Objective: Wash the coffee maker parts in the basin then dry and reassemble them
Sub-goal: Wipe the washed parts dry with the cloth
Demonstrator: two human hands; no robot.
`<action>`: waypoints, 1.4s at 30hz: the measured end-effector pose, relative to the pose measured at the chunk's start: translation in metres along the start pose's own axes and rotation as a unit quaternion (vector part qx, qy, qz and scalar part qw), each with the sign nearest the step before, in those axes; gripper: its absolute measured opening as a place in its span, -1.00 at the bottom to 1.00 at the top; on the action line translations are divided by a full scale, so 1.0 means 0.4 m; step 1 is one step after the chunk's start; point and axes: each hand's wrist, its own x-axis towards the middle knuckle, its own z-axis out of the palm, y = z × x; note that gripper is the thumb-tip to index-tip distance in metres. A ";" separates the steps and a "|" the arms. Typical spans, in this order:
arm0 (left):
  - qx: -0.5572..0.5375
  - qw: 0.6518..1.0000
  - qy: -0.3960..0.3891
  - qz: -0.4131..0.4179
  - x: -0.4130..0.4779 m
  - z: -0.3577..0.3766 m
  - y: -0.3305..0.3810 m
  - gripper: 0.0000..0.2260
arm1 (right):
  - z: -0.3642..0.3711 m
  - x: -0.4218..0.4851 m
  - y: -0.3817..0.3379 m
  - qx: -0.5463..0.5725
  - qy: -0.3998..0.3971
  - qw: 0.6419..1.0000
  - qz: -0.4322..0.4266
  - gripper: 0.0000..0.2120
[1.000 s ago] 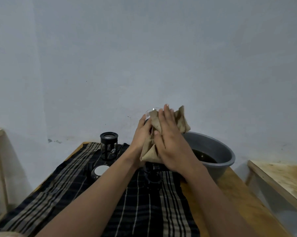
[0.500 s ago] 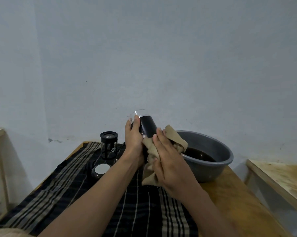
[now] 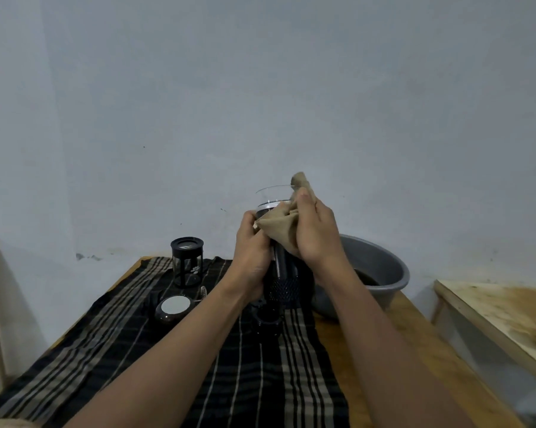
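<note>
I see the left hand wrapped round the left side of the coffee maker body, its grip closed on the black sleeve with the thumb up near the top band. The right hand has its grip closed on the tan rag, fingers bunching it against the upper right of the body, and a corner of the rag pokes above the clear glass rim. The body is held in the air above the bench, nearly upright. Half a second ago it leaned toward 11 o'clock with its black top bare, and the rag hung low by the right hand; since then the right hand and rag have gone up to the rim and the body has straightened. From the hands, the grey basin sits on the bench at 3 o'clock with dark water in it, unmoved. At 9 o'clock a black-framed jar stands on the striped cloth, and at 8 o'clock a round lid lies flat just beside it. At 6 o'clock a small black part rests on the cloth right under the held body; I cannot tell what it is. A second wooden table stands apart at 4 o'clock.
</note>
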 end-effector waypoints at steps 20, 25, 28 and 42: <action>0.070 0.994 -0.070 -0.047 -0.015 0.015 0.080 -0.25 | -0.036 -0.015 0.029 -0.005 0.022 0.996 -0.083 -0.66; 0.070 0.997 0.010 -0.038 -0.003 0.000 0.062 -0.23 | -0.072 -0.005 -0.004 -0.019 0.046 0.997 -0.051 -0.63; 0.041 0.998 0.046 0.007 -0.006 0.018 0.058 -0.37 | -0.019 -0.068 -0.004 -0.117 0.039 0.989 -0.085 -0.64; 0.019 0.998 -0.032 -0.041 -0.027 0.008 0.092 -0.35 | -0.013 -0.015 0.056 -0.011 0.007 0.999 -0.051 -0.61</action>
